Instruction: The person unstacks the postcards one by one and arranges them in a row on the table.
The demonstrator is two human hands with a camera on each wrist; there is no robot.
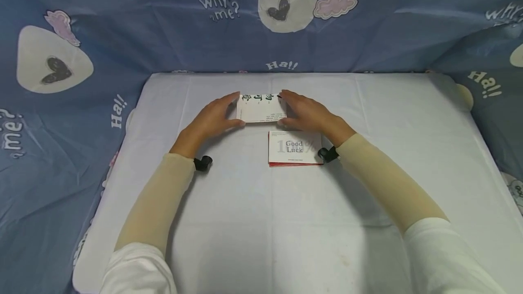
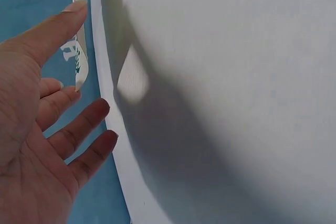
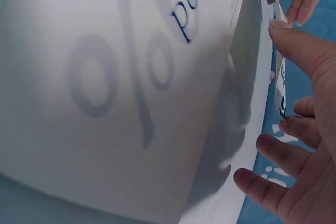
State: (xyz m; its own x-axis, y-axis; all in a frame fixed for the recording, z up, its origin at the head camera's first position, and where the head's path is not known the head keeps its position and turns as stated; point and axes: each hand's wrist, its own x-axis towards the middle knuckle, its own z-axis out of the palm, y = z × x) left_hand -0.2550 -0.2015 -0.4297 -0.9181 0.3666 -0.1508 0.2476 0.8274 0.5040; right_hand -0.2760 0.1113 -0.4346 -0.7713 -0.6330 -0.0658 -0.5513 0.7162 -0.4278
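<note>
A white card (image 1: 261, 110) with green characters along its far edge is held above the table between both hands. At its left end my left hand (image 1: 214, 115) pinches the card between thumb and fingertips. My right hand (image 1: 308, 112) grips the right end the same way. Seen edge-on, the card (image 2: 80, 61) looks slightly bowed in the left wrist view, with the lower fingers spread away from it. Nearer me lies a small stack of cards (image 1: 295, 148), its top one reading "Good Luck", with red edges showing beneath; the right wrist partly overlaps its corner.
A white cloth (image 1: 229, 239) covers the table. Blue printed fabric (image 1: 171, 40) hangs behind it and along the sides. Dark wrist cameras (image 1: 203, 163) sit on the inner side of each wrist, the right one close beside the card stack.
</note>
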